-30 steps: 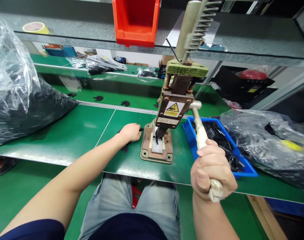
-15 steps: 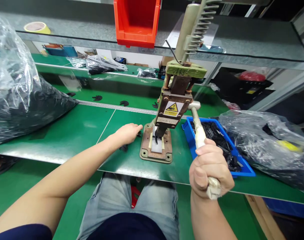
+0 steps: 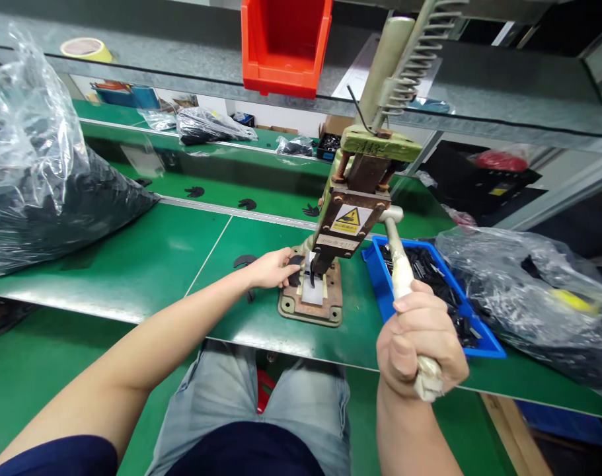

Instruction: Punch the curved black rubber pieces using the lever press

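Observation:
My left hand [image 3: 272, 268] pinches a dark flat part [image 3: 295, 270] at the left side of the press base [image 3: 293, 307]. A black curved piece [image 3: 312, 271] stands on the light metal plate [image 3: 311, 293] under the ram of the hand press [image 3: 347, 218]. My right hand [image 3: 422, 337] is wrapped round the taped lever [image 3: 402, 268] of the press, right of the base. Another dark part [image 3: 244, 262] lies on the green table, partly hidden behind my left wrist.
Right of the press is a blue tray [image 3: 380, 284] of black parts, beside a clear bag [image 3: 523, 284]. A large bag [image 3: 47, 192] fills the left. Black parts [image 3: 247, 204] lie along the rear strip; a red bin [image 3: 287, 82] hangs above.
My left hand has moved right, onto the press base, and a dark part now shows in its fingers. My right hand still holds the lever. The view has shifted slightly.

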Demonstrator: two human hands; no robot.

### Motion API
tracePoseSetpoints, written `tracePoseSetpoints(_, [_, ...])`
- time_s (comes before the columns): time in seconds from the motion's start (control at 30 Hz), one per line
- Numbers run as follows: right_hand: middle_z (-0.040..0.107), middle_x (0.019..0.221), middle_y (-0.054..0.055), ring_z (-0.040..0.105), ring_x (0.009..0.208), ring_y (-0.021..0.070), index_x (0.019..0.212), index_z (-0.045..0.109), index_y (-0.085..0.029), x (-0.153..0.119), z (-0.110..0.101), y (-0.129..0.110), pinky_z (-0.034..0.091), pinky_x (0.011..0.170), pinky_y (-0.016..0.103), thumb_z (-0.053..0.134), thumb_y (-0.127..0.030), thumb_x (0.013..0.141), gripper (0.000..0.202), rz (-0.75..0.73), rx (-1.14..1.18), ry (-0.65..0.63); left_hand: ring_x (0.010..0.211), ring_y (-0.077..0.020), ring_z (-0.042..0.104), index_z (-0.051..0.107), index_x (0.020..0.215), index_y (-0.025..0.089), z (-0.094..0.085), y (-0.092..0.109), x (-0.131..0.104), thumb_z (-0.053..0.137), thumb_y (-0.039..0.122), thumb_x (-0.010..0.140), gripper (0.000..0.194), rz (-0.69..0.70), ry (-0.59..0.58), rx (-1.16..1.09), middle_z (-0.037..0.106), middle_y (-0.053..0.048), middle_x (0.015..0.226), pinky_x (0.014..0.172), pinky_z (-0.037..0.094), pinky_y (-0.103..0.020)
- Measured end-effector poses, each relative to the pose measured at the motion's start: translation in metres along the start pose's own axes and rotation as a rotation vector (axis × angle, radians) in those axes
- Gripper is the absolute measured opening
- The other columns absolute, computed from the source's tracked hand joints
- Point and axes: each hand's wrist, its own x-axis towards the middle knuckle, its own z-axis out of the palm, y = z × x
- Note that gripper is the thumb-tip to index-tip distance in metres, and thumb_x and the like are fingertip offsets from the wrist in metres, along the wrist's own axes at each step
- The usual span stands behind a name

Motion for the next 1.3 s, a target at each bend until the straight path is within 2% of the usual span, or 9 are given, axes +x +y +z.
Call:
tracePoseSetpoints(0.13, [0.059,0.064,-0.003,0.063,0.076,0.0199,0.065,0.056,-0.023,0.0,0.0,0.0,0.051,0.101,0.062,0.07,-0.02,0.081,0.021,0.001,0.008,-0.03,0.054,-0.0157,0.066,0.06,0.094,0.018,0.009,-0.002,0.012,0.072,0.045,0.092,0.029,0.026,-0.016,-0.038,0.067,0.0,0.065,0.048,0.049,-0.024])
tracePoseSetpoints(0.23, [0.059,0.064,-0.003,0.063,0.076,0.0192,0.065,0.056,-0.023,0.0,-0.001,0.001,0.052,0.101,0.061,0.07,-0.023,0.084,0.024,0.001,0.004,-0.03,0.05,-0.0138,0.063,0.059,0.089,0.017,0.007,-0.006,0.018,0.077,0.047,0.089,0.035,-0.005,-0.029,-0.122,0.065,0.001,0.059,0.049,0.05,-0.023])
tracePoseSetpoints(0.4, [0.058,0.064,-0.004,0.063,0.076,0.0181,0.064,0.054,-0.022,0.0,0.001,0.001,0.051,0.1,0.061,0.069,-0.024,0.084,0.025,-0.008,0.0,-0.01,0.047,-0.0113,0.062,0.059,0.088,0.015,0.003,-0.009,0.021,0.08,0.051,0.086,0.042,-0.024,-0.129,-0.205,0.066,0.001,0.056,0.047,0.049,-0.02])
tracePoseSetpoints(0.53, [0.058,0.064,-0.005,0.062,0.074,0.0173,0.064,0.052,-0.023,0.0,0.003,0.0,0.052,0.099,0.06,0.069,-0.027,0.086,0.028,-0.007,-0.01,-0.008,0.048,-0.0109,0.065,0.058,0.086,0.016,0.005,-0.011,0.022,0.082,0.048,0.085,0.041,-0.049,-0.091,-0.224,0.067,0.0,0.059,0.048,0.052,-0.019])
tracePoseSetpoints(0.87, [0.054,0.059,-0.004,0.059,0.069,0.0166,0.062,0.049,-0.022,0.002,0.011,0.003,0.052,0.096,0.057,0.067,-0.025,0.085,0.03,-0.042,-0.003,0.071,0.048,-0.0129,0.068,0.052,0.078,0.018,0.003,0.002,0.028,0.087,0.042,0.082,0.042,-0.332,-0.131,-0.278,0.065,0.001,0.053,0.05,0.056,-0.019])
tracePoseSetpoints(1.07, [0.053,0.059,-0.004,0.059,0.068,0.0167,0.06,0.047,-0.022,0.0,0.015,0.003,0.051,0.096,0.057,0.067,-0.026,0.084,0.031,-0.062,0.005,0.096,0.042,-0.0121,0.064,0.055,0.08,0.018,0.005,0.008,0.027,0.078,0.037,0.092,0.032,-0.437,-0.171,-0.305,0.068,-0.003,0.053,0.047,0.053,-0.018])
tracePoseSetpoints(1.2, [0.051,0.063,-0.004,0.059,0.069,0.0168,0.069,0.054,-0.023,0.029,0.023,0.001,0.054,0.092,0.052,0.069,-0.03,0.085,0.024,-0.11,0.072,0.145,0.043,-0.0127,0.065,0.055,0.083,0.018,0.011,0.006,0.021,0.084,0.042,0.086,0.037,-0.403,-0.106,-0.362,0.068,-0.002,0.054,0.047,0.053,-0.019])
tracePoseSetpoints(1.27, [0.057,0.076,-0.001,0.063,0.077,0.0181,0.088,0.063,-0.024,0.06,0.026,0.001,0.056,0.091,0.05,0.073,-0.033,0.084,0.014,-0.115,0.111,0.124,0.044,-0.0124,0.066,0.055,0.084,0.018,0.014,0.005,0.015,0.085,0.045,0.084,0.04,-0.356,-0.074,-0.403,0.068,0.0,0.055,0.048,0.053,-0.018])
tracePoseSetpoints(1.3, [0.061,0.086,0.002,0.066,0.085,0.0198,0.102,0.065,-0.023,0.077,0.025,0.002,0.056,0.095,0.05,0.074,-0.035,0.084,0.024,-0.098,0.127,0.1,0.045,-0.0122,0.066,0.055,0.085,0.018,0.014,0.005,0.01,0.085,0.047,0.083,0.041,-0.33,-0.066,-0.419,0.068,0.0,0.055,0.048,0.054,-0.018])
